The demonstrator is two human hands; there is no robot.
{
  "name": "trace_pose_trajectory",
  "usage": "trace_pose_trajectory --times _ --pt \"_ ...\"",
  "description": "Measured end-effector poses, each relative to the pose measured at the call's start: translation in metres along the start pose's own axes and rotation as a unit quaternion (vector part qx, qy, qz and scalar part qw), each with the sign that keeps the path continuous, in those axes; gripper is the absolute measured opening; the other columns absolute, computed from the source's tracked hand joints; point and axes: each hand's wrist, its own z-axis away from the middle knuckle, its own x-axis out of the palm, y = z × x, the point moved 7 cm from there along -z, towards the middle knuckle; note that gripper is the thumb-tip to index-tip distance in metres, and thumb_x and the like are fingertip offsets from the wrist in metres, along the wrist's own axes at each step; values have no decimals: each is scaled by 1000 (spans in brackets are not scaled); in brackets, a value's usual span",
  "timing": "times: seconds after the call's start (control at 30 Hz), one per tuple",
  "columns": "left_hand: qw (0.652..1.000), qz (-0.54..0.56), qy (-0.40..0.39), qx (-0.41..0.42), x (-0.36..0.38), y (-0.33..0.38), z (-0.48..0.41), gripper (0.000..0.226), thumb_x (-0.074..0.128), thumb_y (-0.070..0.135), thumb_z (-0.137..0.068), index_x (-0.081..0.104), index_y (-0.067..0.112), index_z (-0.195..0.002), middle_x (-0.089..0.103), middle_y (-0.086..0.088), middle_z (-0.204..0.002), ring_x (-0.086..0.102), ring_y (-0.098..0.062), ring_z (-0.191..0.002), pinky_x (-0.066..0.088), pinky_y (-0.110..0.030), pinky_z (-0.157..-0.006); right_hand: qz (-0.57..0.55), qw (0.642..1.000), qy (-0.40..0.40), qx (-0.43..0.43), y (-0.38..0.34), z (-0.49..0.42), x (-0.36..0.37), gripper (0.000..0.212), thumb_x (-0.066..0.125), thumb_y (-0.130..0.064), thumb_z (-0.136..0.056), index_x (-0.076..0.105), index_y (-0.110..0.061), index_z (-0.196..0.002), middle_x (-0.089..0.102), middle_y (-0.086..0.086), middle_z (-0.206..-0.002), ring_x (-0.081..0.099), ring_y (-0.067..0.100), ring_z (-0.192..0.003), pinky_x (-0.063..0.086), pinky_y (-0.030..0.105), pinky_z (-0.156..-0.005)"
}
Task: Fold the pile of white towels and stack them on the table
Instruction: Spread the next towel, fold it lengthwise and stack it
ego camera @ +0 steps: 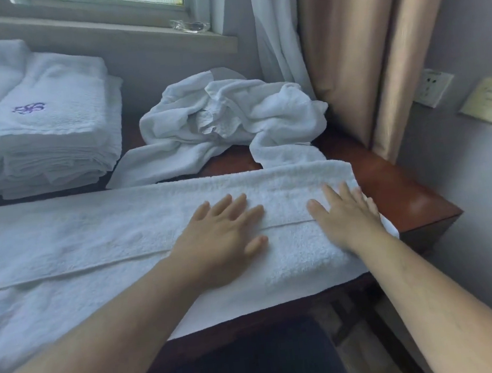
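Towel (122, 228) cut off left, left hand (223, 242), right hand (347, 221) pressing flat, fingers straight.

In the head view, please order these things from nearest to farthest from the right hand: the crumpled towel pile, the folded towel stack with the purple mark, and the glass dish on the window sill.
Measured from the right hand:
1. Crumpled towel pile, just beyond the hand, at the table's back.
2. Folded towel stack, far over to the left.
3. Glass dish, up on the window sill, farthest back.
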Motion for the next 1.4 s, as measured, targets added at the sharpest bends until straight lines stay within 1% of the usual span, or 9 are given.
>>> trace_pose_trajectory --times 0.1,0.27,0.47,0.6,0.73,0.83,0.97,1.3,1.4 --pt "1000 -10 -8 -1 6 -2 -1 68 12 70 -96 3 44 -158 -5 8 -169 -7 -14 -155 -3 -43 -125 -6 1000 23 -4 2 -2 0 75 12 -68 -95 10 -34 -161 -1 2 -170 -7 26 -156 -2 46 -124" --pt "1000 -1 -4 -12 4 -2 -3 66 17 68 -98 5 45 -158 -5 10 -169 -6 -13 -155 -3 -44 -125 -223 945 234 -45 10 25 -31 38 49 -29 -99 64 -18 -132 62 -2 -137 43 21 -136 32 38 -113" --pt "1000 5 15 -7 2 -3 -3 64 20 68 -97 12 46 -157 3 10 -169 0 -13 -155 1 -43 -125 -330 882 330 67 76 86 -6 39 56 -17 -87 66 -22 -124 59 -3 -128 50 21 -121 37 31 -101" --pt "1000 8 20 -3 2 -5 -3 65 20 69 -95 16 46 -156 8 11 -168 4 -14 -154 5 -41 -123 -481 825 231 187 104 100 30 61 60 -44 -88 46 -27 -145 62 -15 -120 55 11 -113 43 35 -94" --pt "1000 3 26 -4 2 -4 -2 66 19 68 -94 17 46 -156 10 11 -168 7 -15 -154 6 -40 -122 -548 805 80 212 103 98 60 40 53 -53 -92 73 -19 -99 74 4 -109 65 26 -108 50 54 -101" --pt "1000 11 28 -6 1 -3 -1 64 21 67 -95 19 47 -155 11 12 -168 7 -15 -154 6 -40 -123 -611 764 44 201 100 98 67 35 56 -55 -96 72 -27 -111 75 -12 -106 66 12 -106 53 40 -91" --pt "999 16 29 -7 1 -5 0 65 21 68 -94 20 47 -155 13 13 -167 10 -14 -153 9 -40 -122 -705 672 41 222 101 99 70 50 64 -53 -94 64 -18 -129 69 7 -122 64 24 -108 50 35 -77" --pt "995 57 86 11 -8 -5 5 50 39 55 -97 43 46 -145 38 19 -156 26 -10 -143 26 -41 -114 -822 552 -18 139 89 112 66 26 60 -26 -97 70 -13 -117 75 7 -104 73 19 -86 54 35 -79" --pt "987 98 126 30 -17 -4 6 40 51 44 -97 54 43 -138 49 20 -144 34 -8 -136 34 -39 -110 -813 564 66 125 96 115 58 7 63 -12 -95 58 -15 -92 69 8 -94 66 21 -82 54 35 -71"
